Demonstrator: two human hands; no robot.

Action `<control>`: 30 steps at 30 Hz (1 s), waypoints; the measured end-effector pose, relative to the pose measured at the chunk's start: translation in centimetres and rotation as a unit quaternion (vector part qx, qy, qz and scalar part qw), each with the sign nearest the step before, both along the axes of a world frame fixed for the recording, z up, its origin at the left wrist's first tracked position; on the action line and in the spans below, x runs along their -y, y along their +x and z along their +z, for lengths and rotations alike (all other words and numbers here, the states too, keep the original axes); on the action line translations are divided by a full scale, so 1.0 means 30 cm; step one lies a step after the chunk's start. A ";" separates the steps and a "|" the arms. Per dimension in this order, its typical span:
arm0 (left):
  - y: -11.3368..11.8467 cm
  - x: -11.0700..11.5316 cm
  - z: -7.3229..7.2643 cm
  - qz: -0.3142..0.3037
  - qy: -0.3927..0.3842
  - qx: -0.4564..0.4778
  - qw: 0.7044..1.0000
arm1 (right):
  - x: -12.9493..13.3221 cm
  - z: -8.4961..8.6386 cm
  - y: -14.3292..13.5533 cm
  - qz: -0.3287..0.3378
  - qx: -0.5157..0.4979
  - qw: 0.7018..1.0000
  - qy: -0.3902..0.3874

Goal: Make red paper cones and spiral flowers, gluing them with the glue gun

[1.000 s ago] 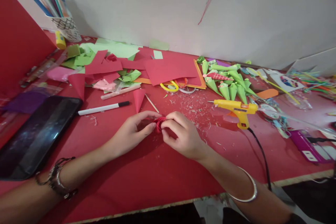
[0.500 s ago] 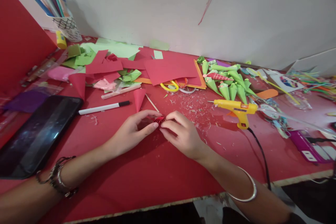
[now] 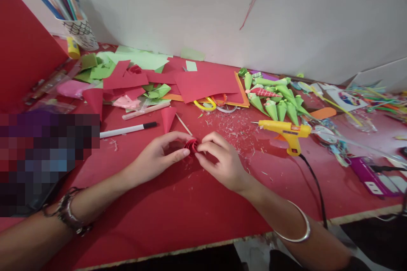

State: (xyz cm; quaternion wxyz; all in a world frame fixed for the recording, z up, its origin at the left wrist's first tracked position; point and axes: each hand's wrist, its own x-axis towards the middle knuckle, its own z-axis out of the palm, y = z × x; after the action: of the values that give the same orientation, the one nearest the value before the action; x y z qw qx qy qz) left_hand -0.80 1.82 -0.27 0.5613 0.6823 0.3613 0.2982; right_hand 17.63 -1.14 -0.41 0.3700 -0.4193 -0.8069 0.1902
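Note:
A small coiled strip of red paper [image 3: 191, 146] is held between both hands above the red table. My left hand [image 3: 159, 156] grips its left side between thumb and fingers. From the right, my right hand [image 3: 222, 161] pinches the edge of the coil with its fingertips. Just beyond the hands lie a red paper cone [image 3: 168, 119] and a thin wooden stick [image 3: 183, 123].
A yellow glue gun [image 3: 288, 132] with a black cord lies to the right, near a pile of green paper cones [image 3: 282, 101]. Red paper sheets [image 3: 206, 84] spread behind. A white marker [image 3: 124, 130] and a pixelated dark area are at the left.
The red coil shows more between the fingers and sits slightly further left. My right hand's fingertips have shifted a little on its edge. The area at the left is now pixelated.

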 end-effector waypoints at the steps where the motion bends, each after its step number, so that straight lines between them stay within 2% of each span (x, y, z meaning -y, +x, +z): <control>1: 0.001 0.000 0.003 -0.001 -0.011 0.005 1.000 | -0.001 0.001 0.000 -0.001 -0.004 1.000 0.000; 6: 0.003 0.001 0.007 -0.009 -0.033 0.009 0.999 | -0.004 0.000 0.002 -0.005 -0.006 1.000 0.000; 15: 0.007 0.005 0.007 0.008 0.003 -0.036 0.999 | 0.001 -0.008 0.002 0.000 0.020 1.000 -0.012; 24: -0.004 -0.004 0.008 -0.006 0.071 -0.074 0.995 | -0.002 -0.008 0.003 -0.006 0.001 1.000 -0.015; 30: -0.007 -0.003 0.000 -0.010 0.052 -0.054 0.997 | -0.007 0.001 0.005 -0.047 -0.041 0.998 -0.006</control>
State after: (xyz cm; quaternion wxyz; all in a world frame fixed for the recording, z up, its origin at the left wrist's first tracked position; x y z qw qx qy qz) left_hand -1.02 1.91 -0.27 0.5072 0.7296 0.3683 0.2735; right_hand 17.77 -0.94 -0.40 0.4086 -0.4511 -0.7693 0.1942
